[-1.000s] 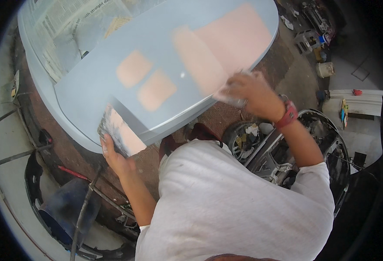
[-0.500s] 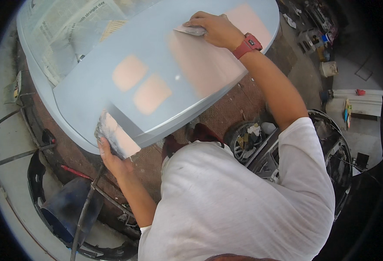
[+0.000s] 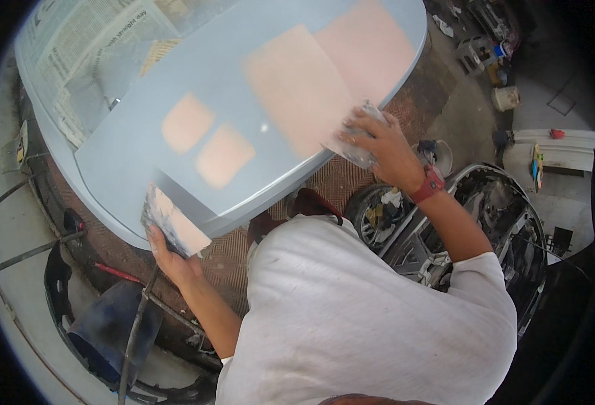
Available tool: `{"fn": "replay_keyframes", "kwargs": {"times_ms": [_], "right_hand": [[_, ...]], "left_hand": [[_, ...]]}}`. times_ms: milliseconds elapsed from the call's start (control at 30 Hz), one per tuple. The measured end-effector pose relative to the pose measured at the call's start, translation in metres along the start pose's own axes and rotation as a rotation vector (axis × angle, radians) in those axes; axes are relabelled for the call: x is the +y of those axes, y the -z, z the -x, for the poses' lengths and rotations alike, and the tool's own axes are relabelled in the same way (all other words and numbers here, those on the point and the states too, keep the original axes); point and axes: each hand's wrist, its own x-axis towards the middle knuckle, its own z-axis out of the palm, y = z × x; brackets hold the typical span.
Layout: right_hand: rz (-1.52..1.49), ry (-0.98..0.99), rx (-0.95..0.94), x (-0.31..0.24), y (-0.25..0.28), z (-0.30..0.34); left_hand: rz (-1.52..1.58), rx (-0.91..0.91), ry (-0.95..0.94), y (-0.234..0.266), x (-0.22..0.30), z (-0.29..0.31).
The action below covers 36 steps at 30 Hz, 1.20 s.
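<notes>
A large pale blue car panel (image 3: 132, 148) lies before me, with pinkish filler patches on it. The widest patch (image 3: 290, 88) spreads across its right part, and a pinker one (image 3: 371, 50) adjoins it at the far right. Two small rounded patches (image 3: 224, 156) sit nearer the middle. My right hand (image 3: 393, 152) is closed on a flat, smeared putty spreader (image 3: 357, 155) at the panel's near edge, beside the wide patch. In my left hand (image 3: 176, 262) is a putty board (image 3: 184, 228) with grey and pinkish smears, tilted at the panel's near left corner.
Newspaper (image 3: 118, 47) covers the panel's far left area. A wheel (image 3: 378, 212) and a dark car part (image 3: 476, 223) lie at my right. Metal bars (image 3: 135, 331) and a blue drum (image 3: 118, 324) stand at the lower left. A whitish bucket (image 3: 506, 98) is at the far right.
My right hand has swept with the spreader from the far side of the wide patch to the panel's near edge. My left hand still holds the board in nearly the same place.
</notes>
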Motion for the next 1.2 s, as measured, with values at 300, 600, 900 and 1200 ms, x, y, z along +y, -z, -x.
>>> {"fn": "replay_keyframes", "kwargs": {"times_ms": [300,600,900,1200], "right_hand": [[0.012,0.075,0.280,0.044,0.021,-0.138],[0.039,-0.016,0.052,0.033,0.018,-0.215],[0.053,0.108,-0.054,-0.016,0.019,-0.046],[0.081,-0.012,0.054,0.051,0.049,-0.039]], "left_hand": [[-0.034,-0.033,0.020,-0.005,0.003,0.000],[-0.043,-0.022,0.008,-0.002,0.000,0.000],[-0.042,0.019,0.010,-0.002,0.001,0.001],[-0.044,-0.042,-0.022,0.001,-0.001,-0.001]]}}
